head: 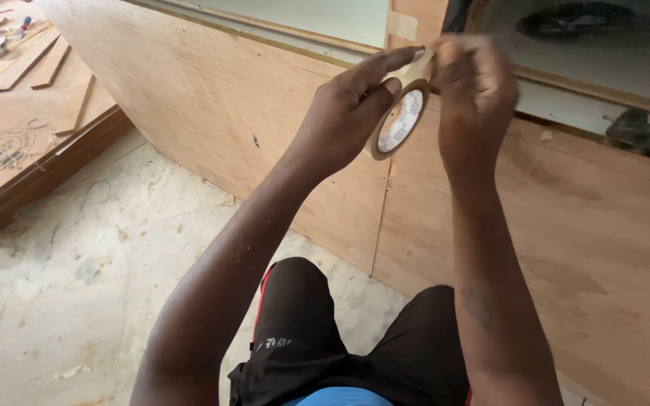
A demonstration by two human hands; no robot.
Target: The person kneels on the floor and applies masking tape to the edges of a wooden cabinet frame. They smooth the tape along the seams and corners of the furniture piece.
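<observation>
My left hand (344,113) grips a roll of beige masking tape (400,120) held up in front of a plywood panel (212,98). The roll's white core faces me. My right hand (472,94) pinches the loose end of the tape at the top of the roll, fingers closed on it. Both forearms reach forward over my knees in black shorts (325,331). A short strip of tape (402,25) is stuck on the panel just above the hands.
Stacked plywood sheets and wood strips (16,98) lie at the left on the dusty concrete floor (99,263). A vertical seam (382,218) splits the panel below the hands. A dark tool (645,135) rests on the ledge at right.
</observation>
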